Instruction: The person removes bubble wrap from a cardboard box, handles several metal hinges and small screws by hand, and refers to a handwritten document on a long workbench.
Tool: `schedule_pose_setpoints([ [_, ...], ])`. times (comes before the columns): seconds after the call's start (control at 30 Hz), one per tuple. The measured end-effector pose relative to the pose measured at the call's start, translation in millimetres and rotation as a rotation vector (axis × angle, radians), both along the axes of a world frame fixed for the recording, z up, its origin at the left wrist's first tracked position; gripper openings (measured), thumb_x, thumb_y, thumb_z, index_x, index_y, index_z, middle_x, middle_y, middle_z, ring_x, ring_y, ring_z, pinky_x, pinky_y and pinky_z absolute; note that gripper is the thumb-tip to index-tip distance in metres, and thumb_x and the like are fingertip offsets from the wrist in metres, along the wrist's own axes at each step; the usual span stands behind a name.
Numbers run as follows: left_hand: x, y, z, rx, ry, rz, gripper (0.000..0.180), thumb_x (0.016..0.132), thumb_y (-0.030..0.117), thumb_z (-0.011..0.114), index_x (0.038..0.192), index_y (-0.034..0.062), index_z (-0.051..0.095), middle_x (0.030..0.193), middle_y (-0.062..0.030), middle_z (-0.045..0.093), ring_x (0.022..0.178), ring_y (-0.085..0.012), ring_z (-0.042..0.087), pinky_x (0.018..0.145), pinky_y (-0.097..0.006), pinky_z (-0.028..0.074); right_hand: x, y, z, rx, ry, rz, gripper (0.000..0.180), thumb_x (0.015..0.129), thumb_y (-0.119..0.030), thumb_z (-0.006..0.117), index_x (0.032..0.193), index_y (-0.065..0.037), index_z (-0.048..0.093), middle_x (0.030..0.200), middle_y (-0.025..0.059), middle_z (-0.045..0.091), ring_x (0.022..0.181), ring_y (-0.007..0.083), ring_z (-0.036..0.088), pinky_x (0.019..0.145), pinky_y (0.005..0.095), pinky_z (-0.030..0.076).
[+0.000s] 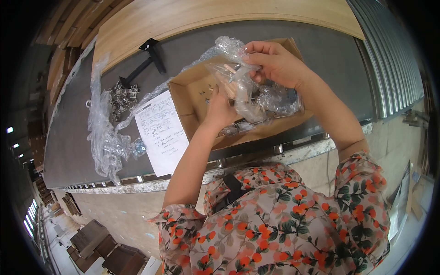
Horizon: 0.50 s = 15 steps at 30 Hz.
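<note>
A clear plastic bag (pixel 248 91) with pale, wood-coloured pieces inside hangs over an open cardboard box (pixel 189 94). My right hand (pixel 278 63) pinches the bag's crumpled upper end between thumb and fingers. Lower down, my left hand (pixel 221 110) reaches into the box and grips the side of the bag; its fingertips are partly hidden. More clear bags (pixel 277 98) with small parts fill the right side of the box. A few small metal pieces (pixel 204 93) lie loose on its bottom.
Left of the box is a handwritten paper sheet (pixel 160 133). Beyond it lie crumpled plastic wrap (pixel 103 137), a pile of metal fittings (pixel 123 100) and a black metal bracket (pixel 153 55). A wooden panel (pixel 220 16) spans the far side; metal rollers (pixel 389 59) stand right.
</note>
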State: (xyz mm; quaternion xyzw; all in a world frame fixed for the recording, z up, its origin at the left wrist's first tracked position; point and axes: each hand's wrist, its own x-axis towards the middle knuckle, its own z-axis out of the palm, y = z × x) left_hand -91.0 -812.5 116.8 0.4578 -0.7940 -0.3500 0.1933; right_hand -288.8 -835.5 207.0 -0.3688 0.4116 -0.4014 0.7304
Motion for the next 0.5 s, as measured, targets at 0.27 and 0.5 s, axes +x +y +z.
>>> schedule_pose_setpoints([
  [0.27, 5, -19, -4, 0.157, -0.014, 0.300, 0.014, 0.081, 0.016, 0.065, 0.087, 0.0042, 0.063, 0.084, -0.0104, 0.062, 0.071, -0.0154, 0.058, 0.067, -0.028, 0.046, -42, 15, -25, -0.004, 0.308, -0.143, 0.013, 0.086, -0.012, 0.056, 0.095, -0.003, 0.056, 0.079, -0.0008, 0.056, 0.062, 0.0058, 0.049, 0.054, 0.0196, 0.041],
  [0.5, 40, -8, 14, 0.655, 0.615, 0.472, 0.009, 0.092, 0.015, 0.052, 0.091, 0.0064, 0.054, 0.099, -0.0073, 0.062, 0.092, -0.0148, 0.058, 0.079, -0.030, 0.048, -39, 56, -34, -0.402, 0.993, 0.264, 0.018, 0.082, -0.017, 0.058, 0.091, -0.002, 0.059, 0.079, 0.0069, 0.058, 0.070, 0.0167, 0.055, 0.066, 0.0296, 0.045],
])
